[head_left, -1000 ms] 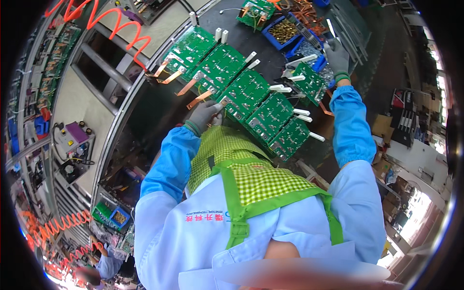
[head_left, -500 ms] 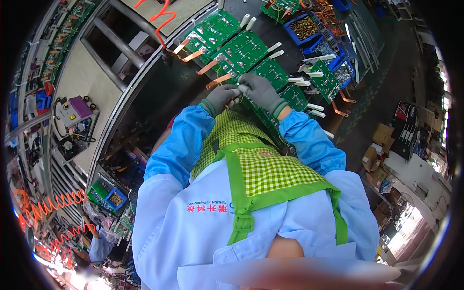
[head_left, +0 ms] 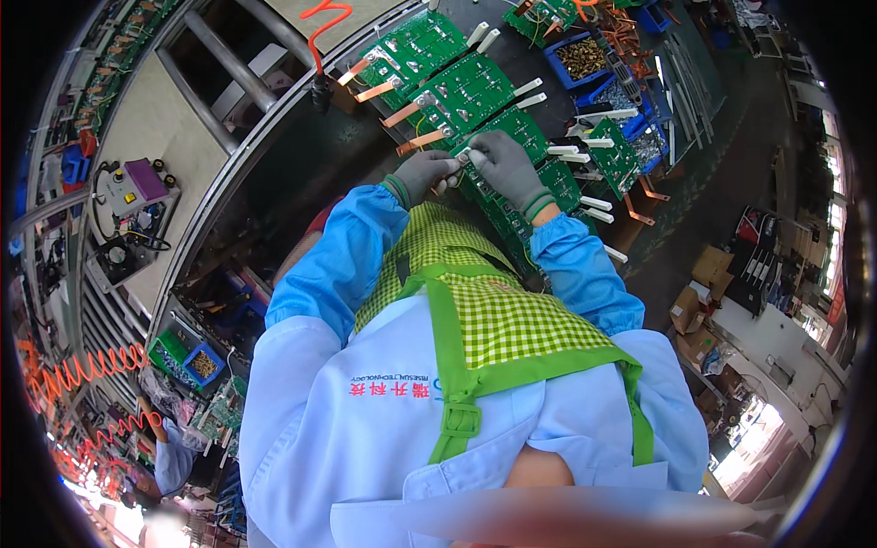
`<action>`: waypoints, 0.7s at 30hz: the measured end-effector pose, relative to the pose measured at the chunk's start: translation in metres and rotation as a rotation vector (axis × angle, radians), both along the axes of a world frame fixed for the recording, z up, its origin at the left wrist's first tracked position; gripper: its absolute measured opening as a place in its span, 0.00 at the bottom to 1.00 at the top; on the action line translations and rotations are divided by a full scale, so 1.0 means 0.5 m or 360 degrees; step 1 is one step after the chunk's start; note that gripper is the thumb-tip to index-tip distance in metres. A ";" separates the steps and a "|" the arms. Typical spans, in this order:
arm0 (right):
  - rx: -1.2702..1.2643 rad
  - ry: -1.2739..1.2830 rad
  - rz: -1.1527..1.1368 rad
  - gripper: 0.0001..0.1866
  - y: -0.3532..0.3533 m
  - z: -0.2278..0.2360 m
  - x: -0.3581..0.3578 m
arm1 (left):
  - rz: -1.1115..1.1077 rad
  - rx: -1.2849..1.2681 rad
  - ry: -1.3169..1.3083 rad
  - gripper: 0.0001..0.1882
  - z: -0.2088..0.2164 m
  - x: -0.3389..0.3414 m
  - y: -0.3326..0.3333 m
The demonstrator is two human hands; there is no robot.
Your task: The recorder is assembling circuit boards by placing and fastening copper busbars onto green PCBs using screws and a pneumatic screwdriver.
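My left hand (head_left: 424, 174) and my right hand (head_left: 505, 168), both in grey gloves, meet over the near part of a row of green circuit boards. Fingers of both hands are pinched together around a small spot where something silvery or pale shows, too small to name. Under and beside my right hand lies a circuit board (head_left: 560, 185) with white posts. Just beyond my fingers is another circuit board (head_left: 466, 89), with copper strips (head_left: 424, 141) jutting from its left edge. What lies directly beneath my fingers is hidden by the gloves.
Blue bins (head_left: 582, 59) of brass-coloured and silvery small parts stand at the far right, with a power screwdriver (head_left: 618, 66) over them. A separate circuit board (head_left: 610, 157) lies right of the row. An orange coiled hose (head_left: 320, 32) hangs at the far left, beside a metal rail.
The view has shifted slightly, so the boards and bins sit a little further right. My hands stay pinched together, with the right fingers slightly more curled over the small spot.
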State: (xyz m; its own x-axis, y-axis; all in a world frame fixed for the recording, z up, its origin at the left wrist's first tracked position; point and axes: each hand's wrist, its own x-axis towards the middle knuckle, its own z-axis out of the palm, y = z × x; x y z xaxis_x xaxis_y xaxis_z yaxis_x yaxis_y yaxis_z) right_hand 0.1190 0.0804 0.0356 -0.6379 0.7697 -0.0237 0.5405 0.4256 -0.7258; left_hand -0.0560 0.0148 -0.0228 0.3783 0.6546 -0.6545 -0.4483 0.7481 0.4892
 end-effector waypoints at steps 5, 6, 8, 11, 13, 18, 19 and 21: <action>0.0045 -0.0144 0.0048 0.09 -0.019 -0.009 -0.001 | -0.0012 0.0060 0.0046 0.09 0.005 0.003 -0.006; 0.0048 -0.0142 0.0053 0.09 -0.022 -0.010 -0.007 | -0.0025 0.0085 0.0051 0.09 0.004 0.000 -0.004; 0.0089 -0.0263 -0.0020 0.08 -0.030 -0.011 -0.013 | -0.0025 0.0087 0.0094 0.09 0.003 0.001 0.000; 0.0130 -0.0368 0.0061 0.08 -0.033 -0.009 -0.018 | -0.0031 0.0149 -0.0040 0.11 -0.005 -0.005 -0.005; 0.0067 -0.0194 -0.0005 0.08 -0.029 -0.017 -0.014 | -0.0012 0.0096 -0.0049 0.10 0.002 -0.004 -0.004; -0.0108 -0.0090 0.0023 0.08 -0.014 -0.012 -0.007 | 0.0040 0.0039 -0.0011 0.08 0.007 -0.004 -0.003; -0.0040 -0.0265 0.0063 0.09 -0.011 -0.014 -0.013 | 0.0008 0.0044 -0.0059 0.08 -0.002 -0.004 -0.001; 0.0029 -0.0441 0.0103 0.09 -0.007 -0.018 -0.019 | -0.0023 0.0050 -0.0108 0.08 -0.002 -0.005 0.000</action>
State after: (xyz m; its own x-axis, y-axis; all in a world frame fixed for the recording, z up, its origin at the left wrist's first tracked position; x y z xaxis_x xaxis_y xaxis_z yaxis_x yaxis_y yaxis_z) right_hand 0.1094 0.0768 0.0265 -0.6569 0.7296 -0.1903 0.6884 0.4775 -0.5460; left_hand -0.0584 0.0146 -0.0236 0.4309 0.6683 -0.6064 -0.4704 0.7398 0.4811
